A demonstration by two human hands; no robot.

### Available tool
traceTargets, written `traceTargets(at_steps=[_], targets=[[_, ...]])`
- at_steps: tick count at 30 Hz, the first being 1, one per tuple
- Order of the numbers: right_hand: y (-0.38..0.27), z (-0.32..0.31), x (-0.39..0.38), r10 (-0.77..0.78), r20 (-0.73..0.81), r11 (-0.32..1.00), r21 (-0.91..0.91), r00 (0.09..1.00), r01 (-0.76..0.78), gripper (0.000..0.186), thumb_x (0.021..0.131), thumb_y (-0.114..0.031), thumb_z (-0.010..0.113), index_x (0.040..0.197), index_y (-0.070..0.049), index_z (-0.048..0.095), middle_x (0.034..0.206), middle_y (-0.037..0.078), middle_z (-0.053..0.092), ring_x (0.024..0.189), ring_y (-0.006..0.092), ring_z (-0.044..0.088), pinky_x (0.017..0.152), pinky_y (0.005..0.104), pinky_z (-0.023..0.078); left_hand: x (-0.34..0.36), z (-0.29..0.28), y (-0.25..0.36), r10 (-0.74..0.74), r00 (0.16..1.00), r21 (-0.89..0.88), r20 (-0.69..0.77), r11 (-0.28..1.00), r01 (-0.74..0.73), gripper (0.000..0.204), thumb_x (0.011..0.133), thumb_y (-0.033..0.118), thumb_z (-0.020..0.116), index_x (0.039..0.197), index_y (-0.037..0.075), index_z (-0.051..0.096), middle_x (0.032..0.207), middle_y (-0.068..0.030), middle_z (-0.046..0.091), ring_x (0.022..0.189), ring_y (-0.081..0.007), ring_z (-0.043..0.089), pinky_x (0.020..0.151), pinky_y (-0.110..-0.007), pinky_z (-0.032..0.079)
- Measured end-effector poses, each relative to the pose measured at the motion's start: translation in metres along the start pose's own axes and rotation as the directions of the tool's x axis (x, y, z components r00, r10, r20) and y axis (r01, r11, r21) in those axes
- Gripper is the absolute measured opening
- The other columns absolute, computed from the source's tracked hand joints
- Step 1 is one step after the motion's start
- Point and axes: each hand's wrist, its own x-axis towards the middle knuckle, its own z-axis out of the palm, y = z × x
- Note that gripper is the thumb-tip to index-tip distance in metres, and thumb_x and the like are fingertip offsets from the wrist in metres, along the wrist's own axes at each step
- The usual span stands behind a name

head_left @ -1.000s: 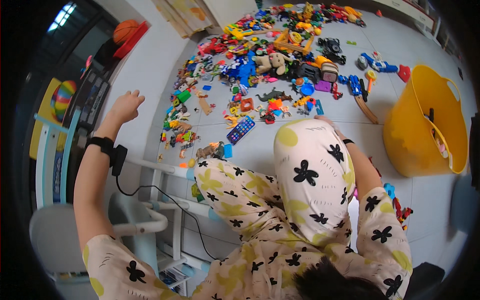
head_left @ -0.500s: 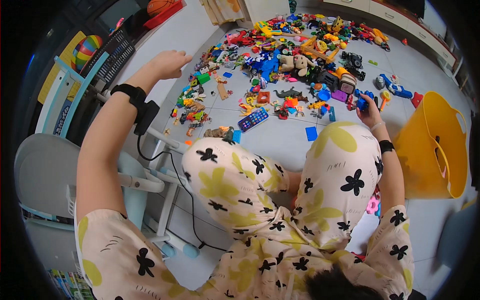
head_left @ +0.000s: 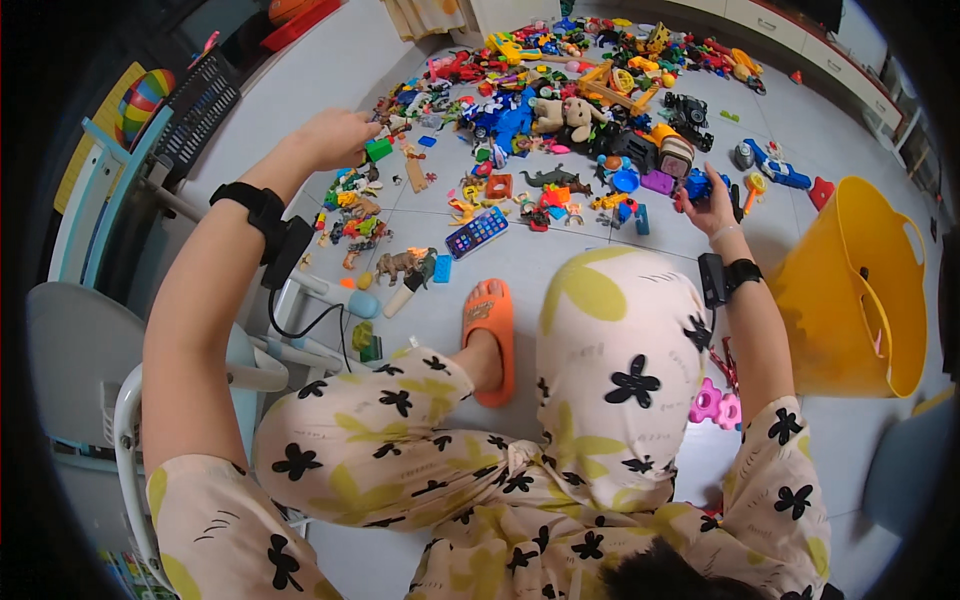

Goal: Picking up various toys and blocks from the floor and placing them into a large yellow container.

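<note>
My left hand (head_left: 340, 137) reaches over the left side of the toy pile, near a green block (head_left: 378, 149), fingers loosely bent and open, with nothing visible held. My right hand (head_left: 712, 210) is closed on a blue toy (head_left: 704, 185) beside a purple piece (head_left: 657, 181) and a small striped bag (head_left: 676, 158). Around them lie many small toys, a beige plush animal (head_left: 565, 117), a grey crocodile figure (head_left: 548, 178) and a phone-like object (head_left: 477, 233). My left foot, in an orange slipper (head_left: 505, 355), rests below them.
A yellow tub (head_left: 820, 330) stands at my right. Pink flower-shaped pieces (head_left: 706, 400) lie beside my knee. At my left are a pale chair frame (head_left: 245, 375), a black basket (head_left: 195, 115) and a striped ball (head_left: 140, 105). A white cabinet (head_left: 770, 25) lines the back.
My right hand has moved from behind my knee to the toys and grips the blue toy. My left hand has moved forward to the pile. My left leg has shifted outward, revealing the slippered foot.
</note>
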Motion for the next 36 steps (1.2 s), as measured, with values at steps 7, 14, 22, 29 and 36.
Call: traceTargets(at_steps=[7, 14, 22, 29, 36], targets=[[0.058, 0.048, 0.012, 0.153, 0.221, 0.962, -0.257, 0.963, -0.094, 0.018, 0.080, -0.015, 0.068, 0.096, -0.008, 0.061, 0.093, 0.009, 0.061, 0.092, 0.0228, 0.058, 0.083, 0.0447, 0.055, 0.022, 0.042, 0.009, 0.069, 0.998, -0.072, -0.013, 0.995, -0.069, 0.022, 0.077, 0.015, 0.063, 0.095, 0.005, 0.055, 0.088, -0.0156, 0.058, 0.084, -0.0347, 0.060, 0.072, -0.046, 0.049], [0.093, 0.085, 0.024, 0.452, 0.349, 0.874, -0.356, 0.821, -0.329, 0.044, 0.081, -0.046, 0.068, 0.099, -0.006, 0.063, 0.089, 0.008, 0.064, 0.079, 0.0227, 0.063, 0.071, 0.0435, 0.057, 0.074, 0.026, 0.058, 0.048, 0.998, -0.180, -0.028, 0.982, -0.052, 0.014, 0.088, 0.019, 0.050, 0.092, 0.005, 0.053, 0.093, -0.0149, 0.060, 0.087, -0.0324, 0.061, 0.073, -0.044, 0.050], [0.139, 0.096, 0.069, 0.566, 0.615, 0.812, -0.304, 0.549, -0.498, 0.072, 0.082, -0.070, 0.049, 0.115, -0.007, 0.058, 0.100, 0.013, 0.064, 0.089, 0.0299, 0.065, 0.075, 0.0431, 0.055, 0.212, 0.022, 0.160, 0.019, 0.969, -0.641, -0.248, 0.747, -0.178, 0.024, 0.092, 0.023, 0.048, 0.105, 0.003, 0.051, 0.099, -0.0200, 0.060, 0.091, -0.0388, 0.059, 0.077, -0.044, 0.047], [0.144, 0.090, 0.116, 0.435, 0.698, 0.805, -0.019, 0.569, -0.593, 0.058, 0.087, -0.069, 0.038, 0.099, -0.017, 0.061, 0.081, -0.001, 0.066, 0.062, 0.0170, 0.061, 0.047, 0.0303, 0.051, 0.333, 0.057, 0.224, -0.219, 0.897, -0.827, -0.385, 0.513, -0.230, 0.032, 0.093, 0.026, 0.049, 0.111, 0.000, 0.052, 0.101, -0.0243, 0.061, 0.093, -0.0404, 0.058, 0.080, -0.042, 0.046], [0.141, 0.091, 0.109, 0.572, 0.563, 0.811, -0.283, 0.597, -0.512, 0.065, 0.087, -0.069, 0.036, 0.104, -0.011, 0.060, 0.083, 0.009, 0.068, 0.067, 0.0215, 0.066, 0.046, 0.0269, 0.048, 0.323, 0.057, 0.211, -0.128, 0.981, -0.957, -0.148, 0.271, -0.109, 0.047, 0.093, 0.044, 0.047, 0.103, -0.001, 0.057, 0.091, -0.0234, 0.062, 0.090, -0.0383, 0.058, 0.081, -0.044, 0.044]])
